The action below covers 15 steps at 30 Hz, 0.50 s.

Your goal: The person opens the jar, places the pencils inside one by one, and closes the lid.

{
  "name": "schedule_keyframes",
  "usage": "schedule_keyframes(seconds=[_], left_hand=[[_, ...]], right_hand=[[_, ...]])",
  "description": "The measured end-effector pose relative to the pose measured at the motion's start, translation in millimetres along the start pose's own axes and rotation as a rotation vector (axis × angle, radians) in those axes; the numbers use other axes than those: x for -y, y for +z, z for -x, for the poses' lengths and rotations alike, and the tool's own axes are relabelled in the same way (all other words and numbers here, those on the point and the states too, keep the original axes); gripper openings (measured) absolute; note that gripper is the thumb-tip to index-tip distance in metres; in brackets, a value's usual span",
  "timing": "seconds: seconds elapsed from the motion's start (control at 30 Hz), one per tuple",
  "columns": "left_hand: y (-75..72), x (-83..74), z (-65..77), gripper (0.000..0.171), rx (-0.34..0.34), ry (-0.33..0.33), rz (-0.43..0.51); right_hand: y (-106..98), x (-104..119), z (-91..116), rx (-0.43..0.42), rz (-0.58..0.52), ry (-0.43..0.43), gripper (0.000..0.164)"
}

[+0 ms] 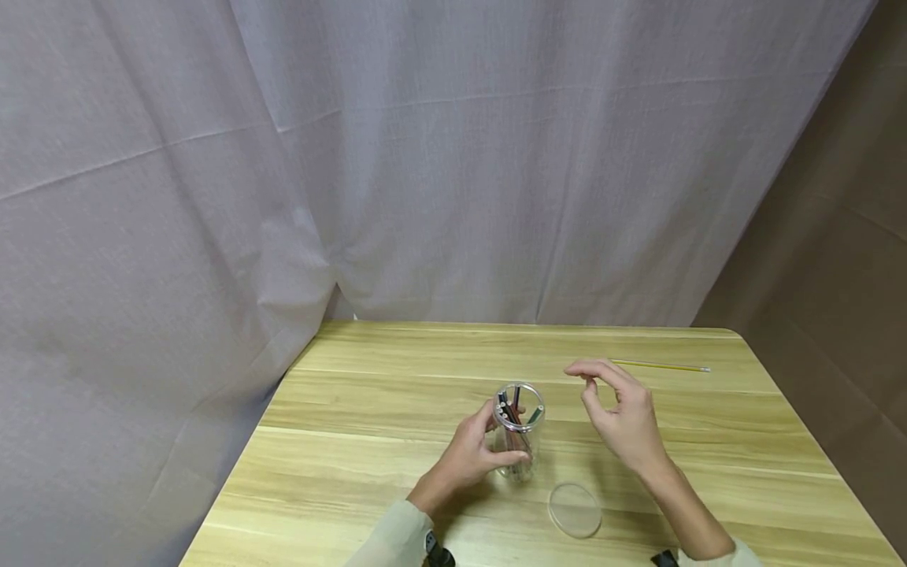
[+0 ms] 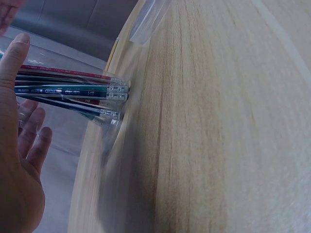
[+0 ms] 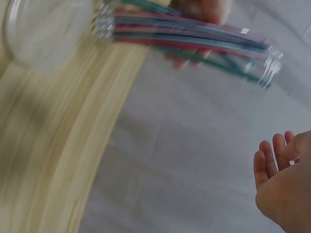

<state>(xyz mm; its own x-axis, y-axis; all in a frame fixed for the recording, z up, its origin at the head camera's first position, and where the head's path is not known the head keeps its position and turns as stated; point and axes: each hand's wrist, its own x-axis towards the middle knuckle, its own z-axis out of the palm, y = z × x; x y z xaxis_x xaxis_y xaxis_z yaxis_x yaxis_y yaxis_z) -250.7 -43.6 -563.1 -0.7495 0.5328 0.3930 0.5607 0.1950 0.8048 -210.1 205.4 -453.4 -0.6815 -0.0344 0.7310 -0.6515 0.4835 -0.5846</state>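
My left hand (image 1: 468,453) grips a clear, open-topped jar (image 1: 534,442) round its side, close over the wooden table. Inside it stand several pencils (image 2: 73,91) in dark blue, green and red, with metal ferrules showing near the bottom in the left wrist view. To the right, my right hand (image 1: 627,417) hovers above the table with fingers bent and thumb apart from them, holding nothing. A round clear lid (image 1: 575,510) lies flat on the table, in front of and right of the jar.
A yellow pencil (image 1: 662,365) lies toward the back right of the wooden table (image 1: 368,394), beyond my right hand. Grey curtains (image 1: 453,197) hang behind the table's back edge, and a brown cloth (image 1: 836,299) hangs along its right side.
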Motion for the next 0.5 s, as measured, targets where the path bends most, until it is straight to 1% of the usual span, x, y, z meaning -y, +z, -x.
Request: schedule_keyframes(seconds=[0.17,0.3,0.37,0.5], left_hand=[[-0.1,0.6,0.1,0.076,0.000,-0.002,0.000],[0.0,1.3,0.0,0.074,0.003,-0.008,0.001],[-0.3,1.2,0.1,0.073,0.003,-0.012,0.001],[-0.6,1.4,0.4,0.073,0.004,-0.014,0.003]], right_hand=[[-10,-20,-6,-0.078,0.004,0.024,0.034],[-20,-32,-13,-0.128,-0.002,0.114,0.030],[-26,-44,-16,-0.148,0.008,0.164,0.030],[-37,-81,-21,-0.163,0.073,0.241,0.037]])
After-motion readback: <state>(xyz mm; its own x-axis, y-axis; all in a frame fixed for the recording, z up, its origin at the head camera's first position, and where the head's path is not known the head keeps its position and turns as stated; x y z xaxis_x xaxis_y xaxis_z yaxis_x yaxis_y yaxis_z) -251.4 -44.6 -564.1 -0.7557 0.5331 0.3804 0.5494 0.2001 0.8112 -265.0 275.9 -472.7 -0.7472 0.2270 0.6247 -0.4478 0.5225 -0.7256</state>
